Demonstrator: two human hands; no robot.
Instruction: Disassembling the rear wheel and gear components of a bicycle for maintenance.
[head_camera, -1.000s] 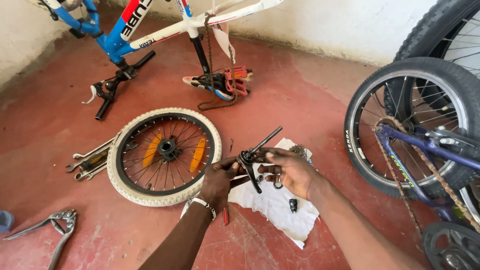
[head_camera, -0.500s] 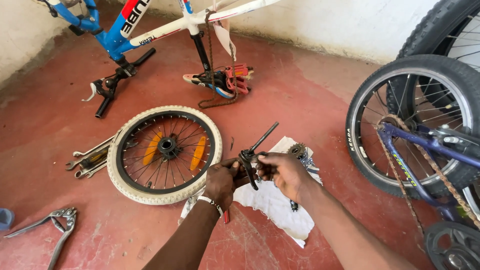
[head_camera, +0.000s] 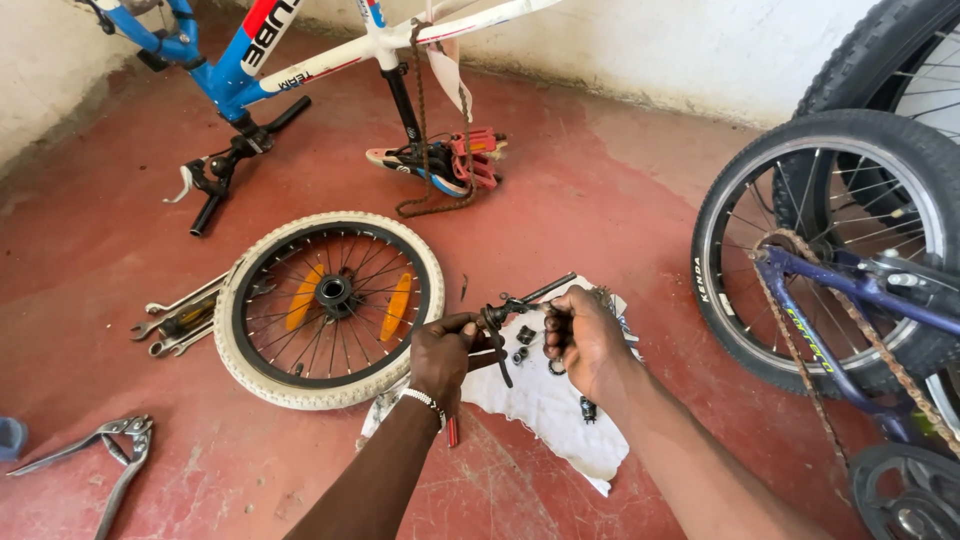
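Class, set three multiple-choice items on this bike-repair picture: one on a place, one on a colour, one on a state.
1. The loose wheel lies: A on the red floor, B on a bench, C on a bike.
2. Its tyre is: A black, B white, C green.
3. The left hand and right hand are: A empty, B gripping a dark metal axle part, C folded.

Key: 1 A, it lies flat on the floor; 2 B, pale tyre around dark spokes; 3 B, fingers close on the part over the white cloth.

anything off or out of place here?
Yes. The bike frame stands upside down with no wheel, its rusty chain dangling loose. The detached wheel lies flat on the floor over the wrenches. Small loose parts sit scattered on the white rag.
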